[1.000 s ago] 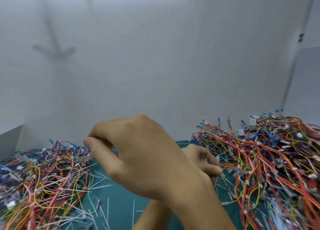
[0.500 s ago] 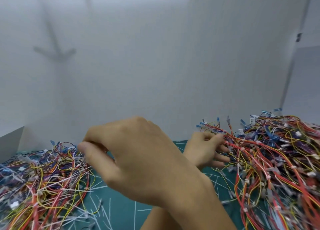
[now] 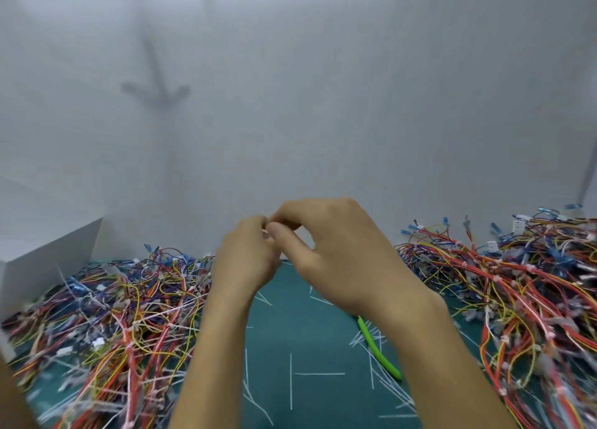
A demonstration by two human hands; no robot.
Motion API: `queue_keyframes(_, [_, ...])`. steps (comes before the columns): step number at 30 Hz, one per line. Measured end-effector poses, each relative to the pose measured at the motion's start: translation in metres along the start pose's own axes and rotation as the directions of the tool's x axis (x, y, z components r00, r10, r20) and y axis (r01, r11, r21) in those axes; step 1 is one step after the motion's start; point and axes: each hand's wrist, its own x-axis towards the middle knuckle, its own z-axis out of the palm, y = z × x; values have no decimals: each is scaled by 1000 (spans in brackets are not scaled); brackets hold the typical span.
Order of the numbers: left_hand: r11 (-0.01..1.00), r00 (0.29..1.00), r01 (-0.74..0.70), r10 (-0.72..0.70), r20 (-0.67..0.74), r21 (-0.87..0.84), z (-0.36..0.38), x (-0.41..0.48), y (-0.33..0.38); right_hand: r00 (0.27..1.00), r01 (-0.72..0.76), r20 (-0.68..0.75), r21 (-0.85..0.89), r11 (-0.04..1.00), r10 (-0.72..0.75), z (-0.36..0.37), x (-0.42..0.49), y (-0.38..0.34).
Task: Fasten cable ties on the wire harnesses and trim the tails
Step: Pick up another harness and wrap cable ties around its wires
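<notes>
My left hand (image 3: 245,260) and my right hand (image 3: 329,251) meet fingertip to fingertip above the middle of the green mat (image 3: 290,331). Together they pinch a small pale piece (image 3: 265,232), too small and too hidden to identify. No wires show hanging from either hand. A tangled pile of coloured wire harnesses with white cable ties (image 3: 122,315) lies on the left. Another pile of wire harnesses (image 3: 517,283) lies on the right. A green-handled cutter (image 3: 379,352) lies on the mat under my right forearm.
Cut white tie tails (image 3: 290,383) are scattered over the mat between the piles. A white box (image 3: 48,254) stands at the far left edge. A white wall (image 3: 323,105) closes off the back, just behind the piles.
My arms were crossed, the right hand over the left pile and the left hand at the right pile. Both have drawn back to the middle and now meet fingertip to fingertip.
</notes>
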Motion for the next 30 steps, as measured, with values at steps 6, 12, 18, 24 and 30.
queue_keyframes(6, [957, 944, 235, -182, -274, 172, -31, 3, -58, 1000, -30, -8, -21, 999, 30, 2, -1, 8])
queue_keyframes(12, [903, 933, 358, -355, -57, 239, -30, 6, -96, 999, -40, 4, -29, 999, 40, 4, 0, 8])
queue_keyframes(18, [876, 890, 445, -455, 10, 186, -14, 8, -94, 999, -32, 31, -43, 999, 33, 6, 0, 8])
queue_keyframes(24, [886, 879, 450, -461, -118, -111, -20, 10, -99, 1000, -27, 15, -35, 999, 28, 5, 0, 6])
queue_keyframes(30, [759, 711, 602, -651, -264, -249, -20, 13, -99, 999, -25, 41, -37, 999, 26, 2, -2, 3])
